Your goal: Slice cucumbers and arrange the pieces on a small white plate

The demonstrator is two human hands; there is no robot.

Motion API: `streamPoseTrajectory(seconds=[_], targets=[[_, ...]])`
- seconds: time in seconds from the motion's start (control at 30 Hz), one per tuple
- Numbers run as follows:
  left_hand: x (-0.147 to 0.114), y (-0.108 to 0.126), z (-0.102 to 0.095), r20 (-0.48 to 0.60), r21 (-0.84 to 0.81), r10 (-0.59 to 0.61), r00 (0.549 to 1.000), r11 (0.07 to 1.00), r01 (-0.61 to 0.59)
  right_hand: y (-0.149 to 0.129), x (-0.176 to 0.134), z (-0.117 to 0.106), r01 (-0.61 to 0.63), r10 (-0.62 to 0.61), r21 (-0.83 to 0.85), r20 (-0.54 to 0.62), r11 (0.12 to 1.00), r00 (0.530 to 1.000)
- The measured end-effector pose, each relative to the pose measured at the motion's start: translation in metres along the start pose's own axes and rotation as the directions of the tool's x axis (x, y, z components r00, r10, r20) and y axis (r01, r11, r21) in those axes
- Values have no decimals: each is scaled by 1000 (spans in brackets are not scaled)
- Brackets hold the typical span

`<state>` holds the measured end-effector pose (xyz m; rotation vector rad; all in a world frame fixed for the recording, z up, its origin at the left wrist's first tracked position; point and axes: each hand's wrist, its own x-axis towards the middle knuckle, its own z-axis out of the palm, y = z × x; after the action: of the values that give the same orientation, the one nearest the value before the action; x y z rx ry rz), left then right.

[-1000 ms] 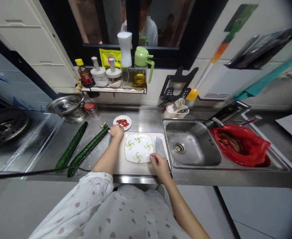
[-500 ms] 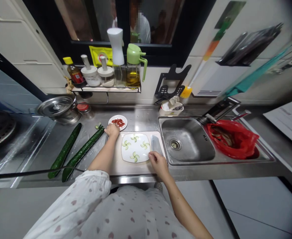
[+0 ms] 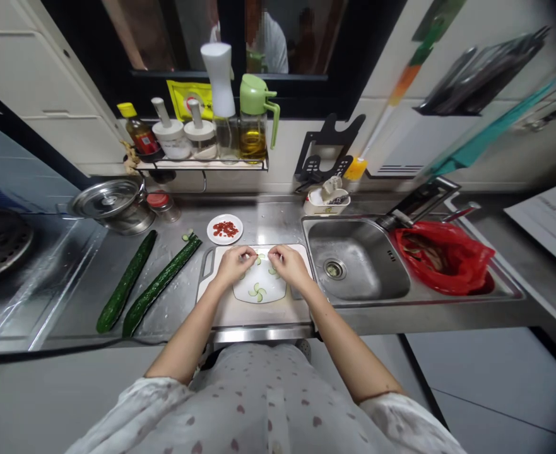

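A white plate with curved cucumber slices set in pinwheels lies on a pale cutting board. Over the plate's far left part is my left hand, closed with thumb and finger in a pinch. My right hand is pinched as well, over the far right part, its fingertips near the left ones. Whatever the fingertips hold is too small to make out. Both hands cover some of the slices. Beyond the board, a small white dish carries small red pieces. A knife is mostly hidden under my right hand.
Two cucumbers lie left of the board. A lidded steel pot and a red-capped jar stand behind them. To the right are a sink and a red plastic bag. A shelf holds seasoning bottles.
My left hand has moved from the small dish to above the plate. The right hand has moved up and left from the plate's right edge, toward the left hand.
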<state>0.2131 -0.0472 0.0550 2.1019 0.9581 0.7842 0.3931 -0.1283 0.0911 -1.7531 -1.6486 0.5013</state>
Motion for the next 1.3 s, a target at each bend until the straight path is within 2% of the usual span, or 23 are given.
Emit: streamPoseTrajectory(seconds=[0.13, 0.33, 0.57, 0.87, 0.93, 1.03, 1.17, 1.3], targets=[[-5, 6, -4, -54, 55, 62, 997, 997, -59, 1, 13, 7, 56, -62, 101, 58, 993, 996], [-6, 9, -3, -56, 61, 60, 997, 997, -57, 0, 16, 12, 93, -108, 167, 86, 982, 990], [-5, 8, 1, -41, 22, 52, 998, 998, -51, 1, 17, 10, 137, -145, 85, 102, 987, 984], [-3, 3, 4, -14, -5, 75, 997, 997, -75, 6, 22, 17, 159, -154, -22, 153, 987, 976], [-2, 0, 3, -2, 24, 36, 999, 999, -36, 8, 24, 19, 159, -151, -42, 143, 986, 978], [0, -6, 1, -17, 157, -97, 995, 983, 98, 16, 27, 23, 114, -105, -90, 96, 989, 990], [2, -16, 7, -76, 301, -282, 957, 908, 291, 35, 29, 38, 34, -22, -186, 67, 982, 998], [5, -24, 20, -87, 367, -355, 931, 857, 361, 51, 29, 57, 32, -12, -235, 84, 971, 996]])
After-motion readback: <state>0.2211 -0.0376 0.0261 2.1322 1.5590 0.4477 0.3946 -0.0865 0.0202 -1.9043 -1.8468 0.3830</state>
